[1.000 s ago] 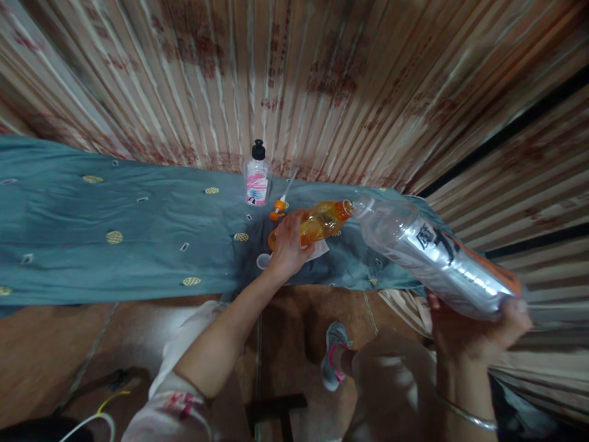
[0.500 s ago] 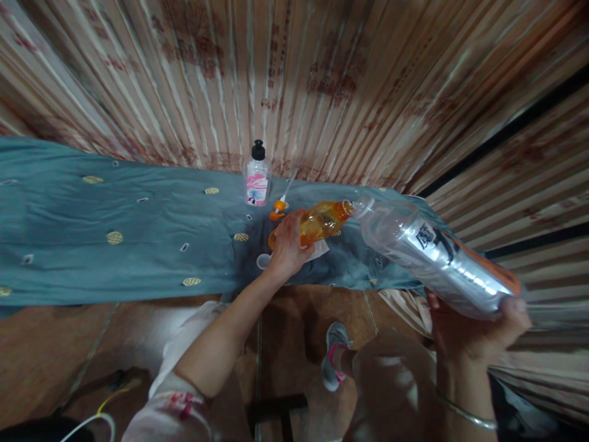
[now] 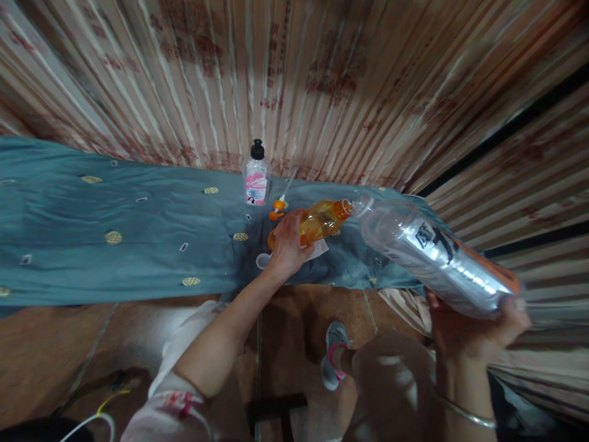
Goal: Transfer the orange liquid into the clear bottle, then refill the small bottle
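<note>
My left hand (image 3: pixel 289 245) is wrapped around an orange see-through bottle (image 3: pixel 322 221), which leans over with its open neck pointing right. In my right hand (image 3: pixel 478 325) is a large clear plastic bottle (image 3: pixel 427 255) with a silver and orange label, gripped near its base and tilted down to the left. The two bottle mouths meet, or nearly so; I cannot tell if liquid passes between them. Behind the left hand lies an orange pump top (image 3: pixel 277 210) with a thin clear tube. A small white cap or cup (image 3: pixel 262 261) rests beside my left wrist.
A clear bottle with a black cap and pink label (image 3: pixel 256 178) stands at the back of the teal cloth (image 3: pixel 151 233). Pleated curtains (image 3: pixel 257 73) hang behind and to the right. A white slip (image 3: pixel 319 249) lies under the orange bottle. Below are my legs and a grey shoe (image 3: pixel 335 356).
</note>
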`<act>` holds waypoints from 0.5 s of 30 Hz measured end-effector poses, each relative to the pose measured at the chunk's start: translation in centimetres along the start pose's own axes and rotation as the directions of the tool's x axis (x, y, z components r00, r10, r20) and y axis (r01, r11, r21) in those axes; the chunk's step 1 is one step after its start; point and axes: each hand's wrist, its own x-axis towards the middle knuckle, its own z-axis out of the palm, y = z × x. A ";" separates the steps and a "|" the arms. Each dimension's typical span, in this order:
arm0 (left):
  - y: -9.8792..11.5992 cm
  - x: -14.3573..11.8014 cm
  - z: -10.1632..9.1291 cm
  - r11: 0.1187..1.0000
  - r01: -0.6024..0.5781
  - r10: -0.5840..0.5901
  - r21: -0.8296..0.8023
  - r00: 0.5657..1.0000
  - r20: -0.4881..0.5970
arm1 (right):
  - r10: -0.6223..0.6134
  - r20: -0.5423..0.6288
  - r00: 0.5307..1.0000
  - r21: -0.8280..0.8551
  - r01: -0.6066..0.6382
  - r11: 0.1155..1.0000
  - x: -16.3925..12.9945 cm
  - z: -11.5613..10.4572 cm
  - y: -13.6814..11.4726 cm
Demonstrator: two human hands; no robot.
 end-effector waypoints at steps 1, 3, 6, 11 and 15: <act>0.0 0.0 0.0 1.000 0.004 -0.004 -0.001 1.000 0.002 | -0.001 0.003 1.000 -0.004 0.001 1.000 0.0 0.0 0.0; 0.1 0.0 0.0 1.000 0.013 -0.013 0.004 1.000 0.001 | 0.005 0.009 1.000 -0.008 -0.005 1.000 0.0 0.0 0.0; 0.2 0.1 -0.1 1.000 0.023 -0.023 0.011 1.000 0.010 | 0.012 0.002 1.000 0.002 -0.012 1.000 0.0 -0.1 0.0; 0.4 0.1 -0.3 1.000 0.023 -0.023 0.011 0.999 0.029 | -0.002 0.006 1.000 0.001 0.002 1.000 0.2 -0.4 0.3; 0.3 0.1 -0.3 1.000 0.024 -0.025 0.015 0.999 0.035 | 0.008 -0.003 1.000 -0.002 -0.008 1.000 0.3 -0.7 0.5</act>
